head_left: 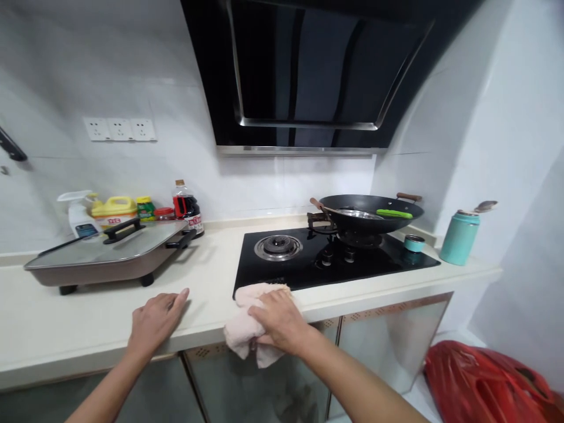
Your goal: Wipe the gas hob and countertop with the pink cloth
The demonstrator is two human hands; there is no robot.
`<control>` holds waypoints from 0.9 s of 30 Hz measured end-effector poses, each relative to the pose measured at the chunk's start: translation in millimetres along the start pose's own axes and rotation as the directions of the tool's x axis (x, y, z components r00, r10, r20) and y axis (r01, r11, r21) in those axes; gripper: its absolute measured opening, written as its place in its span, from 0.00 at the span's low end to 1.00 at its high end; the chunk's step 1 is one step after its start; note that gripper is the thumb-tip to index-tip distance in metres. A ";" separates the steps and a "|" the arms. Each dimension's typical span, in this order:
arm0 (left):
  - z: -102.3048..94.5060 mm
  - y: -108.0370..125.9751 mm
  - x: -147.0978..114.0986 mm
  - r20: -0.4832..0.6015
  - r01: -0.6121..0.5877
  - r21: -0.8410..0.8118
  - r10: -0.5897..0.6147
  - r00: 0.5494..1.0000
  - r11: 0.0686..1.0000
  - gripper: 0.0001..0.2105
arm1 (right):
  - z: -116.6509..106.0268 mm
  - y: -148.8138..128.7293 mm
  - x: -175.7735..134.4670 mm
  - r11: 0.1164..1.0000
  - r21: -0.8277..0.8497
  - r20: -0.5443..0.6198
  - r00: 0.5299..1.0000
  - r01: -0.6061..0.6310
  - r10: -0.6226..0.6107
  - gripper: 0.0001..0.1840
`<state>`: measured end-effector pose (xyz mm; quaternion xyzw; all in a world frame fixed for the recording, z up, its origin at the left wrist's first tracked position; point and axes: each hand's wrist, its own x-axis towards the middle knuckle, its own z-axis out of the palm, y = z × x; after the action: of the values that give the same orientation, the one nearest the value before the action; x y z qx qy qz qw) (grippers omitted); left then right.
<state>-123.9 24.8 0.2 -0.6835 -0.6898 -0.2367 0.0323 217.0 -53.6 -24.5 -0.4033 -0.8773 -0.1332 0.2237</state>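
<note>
My right hand [282,317] grips a pale pink cloth [247,332], bunched over the front edge of the black gas stove [264,276] and hanging past the counter edge. The cloth hides part of that hand's fingers. To the left, my left hand [156,320] is at the front of the white counter [207,282], thumb stretched out and nothing visible in it; its other fingers are mostly out of sight. Nearest to it is an electric pan [101,267] with a glass lid. On the stove's far burner sits a black wok [374,220]. The left burner [278,247] is uncovered.
A spray bottle [81,217], yellow jug [115,211] and soy sauce bottle [187,208] line the wall. At right stand a turquoise flask [460,238] and its small cup [414,243]. The range hood [308,76] hangs above; a red plastic bag [489,382] lies below.
</note>
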 end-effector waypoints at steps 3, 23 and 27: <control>4.2 -5.7 4.4 0.003 0.015 0.023 -0.015 1.000 1.000 0.29 | -16.9 42.9 -45.5 0.988 0.009 -0.010 0.988 -0.157 0.157 0.32; -4.0 10.4 -4.0 0.072 -0.010 -0.035 0.013 0.997 0.999 0.29 | -83.5 205.6 -200.0 0.624 -0.354 -0.142 0.700 -0.697 0.700 0.27; -5.5 11.6 -9.4 0.044 -0.005 -0.092 0.009 0.999 0.996 0.28 | -52.8 121.7 -120.7 0.834 -0.194 -0.089 0.856 -0.517 0.510 0.19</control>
<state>-113.7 13.5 4.8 -0.6916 -0.6764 -0.2529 -0.0136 394.8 -75.8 -32.6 -0.6427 -0.7139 -0.1676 0.2219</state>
